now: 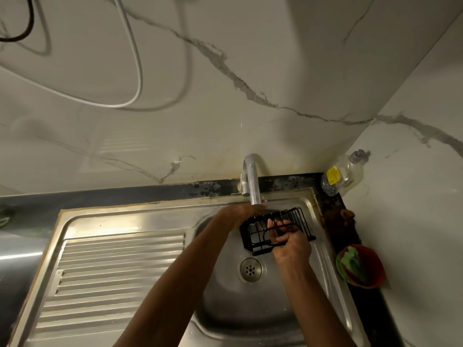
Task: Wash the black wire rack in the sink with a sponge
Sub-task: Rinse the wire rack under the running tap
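The black wire rack (298,221) is held above the steel sink (325,259) basin, just under the tap spout (253,181). My right hand (290,244) grips the rack's near edge, fingers curled through its wires. My left hand (241,214) lies at the rack's far left end beneath the spout; its fingers are partly hidden, so its hold is unclear. A green sponge (352,264) lies in a red bowl (373,269) on the counter to the right, apart from both hands.
A ribbed draining board (112,276) fills the left of the sink unit, and the drain (251,269) sits below the rack. A clear soap bottle (343,175) stands in the back right corner. Brown clutter (347,216) lies on the dark counter strip. Cables hang on the marble wall.
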Demonstrator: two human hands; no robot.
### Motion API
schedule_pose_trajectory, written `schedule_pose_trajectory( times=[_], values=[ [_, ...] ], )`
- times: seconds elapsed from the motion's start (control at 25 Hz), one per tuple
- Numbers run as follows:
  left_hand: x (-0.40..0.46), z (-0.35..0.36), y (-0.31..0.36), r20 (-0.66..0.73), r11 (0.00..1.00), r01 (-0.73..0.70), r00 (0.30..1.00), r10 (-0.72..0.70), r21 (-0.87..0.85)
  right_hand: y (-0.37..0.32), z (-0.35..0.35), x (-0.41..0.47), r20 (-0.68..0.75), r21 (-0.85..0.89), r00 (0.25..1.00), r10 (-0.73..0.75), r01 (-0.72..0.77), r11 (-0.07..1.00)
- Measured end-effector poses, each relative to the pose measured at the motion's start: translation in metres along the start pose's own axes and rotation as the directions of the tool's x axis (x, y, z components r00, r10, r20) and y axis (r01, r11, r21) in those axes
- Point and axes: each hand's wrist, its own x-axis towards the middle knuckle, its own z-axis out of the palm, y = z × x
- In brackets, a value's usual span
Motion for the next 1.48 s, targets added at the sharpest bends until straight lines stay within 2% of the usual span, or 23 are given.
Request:
schedule_pose_trajectory(
  times=[0.16, 0.24, 0.36, 0.52, 0.68, 0.8, 0.96, 1.2, 1.32, 1.4, 1.48],
  values=[
    [0.027, 0.01, 0.0, 0.001, 0.994, 0.08, 0.997, -0.08, 0.071, -0.015, -0.003, -0.001, -0.033, 0.038, 0.999, 0.013, -0.011, 0.999],
    [0.033, 0.011, 0.004, 0.02, 0.976, 0.053, 0.998, -0.058, 0.212, -0.014, -0.006, -0.008, -0.026, 0.044, 0.999, 0.035, -0.034, 0.998],
    [0.028, 0.013, 0.01, 0.044, 0.913, -0.017, 0.999, -0.001, 0.408, -0.004, -0.005, -0.019, 0.007, -0.063, 0.999, 0.038, -0.038, 0.997],
    [0.018, 0.008, 0.011, 0.107, 0.939, -0.044, 0.994, 0.008, 0.34, 0.0, 0.01, -0.022, 0.014, -0.18, 0.999, 0.049, -0.046, 0.983],
    [0.013, 0.0, 0.008, 0.009, 0.966, 0.013, 1.0, -0.016, 0.26, 0.02, 0.011, -0.02, 0.009, -0.247, 0.995, 0.102, -0.097, 0.964],
    [0.004, 0.003, 0.009, -0.105, 0.987, 0.051, 0.994, -0.034, 0.155, 0.043, 0.009, -0.014, -0.015, -0.311, 0.998, 0.063, -0.064, 0.948],
    [0.001, -0.005, 0.016, 0.004, 0.988, -0.065, 0.998, 0.065, 0.139, 0.057, 0.011, -0.016, -0.004, -0.437, 1.0, 0.019, -0.019, 0.899],
    [0.016, -0.005, 0.006, 0.001, 0.989, -0.09, 0.996, 0.09, 0.115, 0.056, 0.003, -0.033, -0.005, -0.535, 1.0, -0.03, 0.022, 0.845],
    [0.017, 0.006, 0.006, 0.104, 0.984, -0.063, 0.994, 0.046, 0.164, 0.052, -0.004, -0.048, 0.013, -0.557, 0.999, -0.051, 0.05, 0.829],
    [0.021, 0.013, 0.005, 0.087, 0.98, -0.072, 0.995, 0.057, 0.184, 0.044, -0.01, -0.05, 0.021, -0.559, 0.997, -0.071, 0.07, 0.826],
    [0.02, 0.02, 0.004, 0.007, 0.997, -0.047, 0.999, 0.046, 0.069, 0.033, -0.017, -0.05, 0.027, -0.565, 0.995, -0.092, 0.091, 0.82]
  ],
)
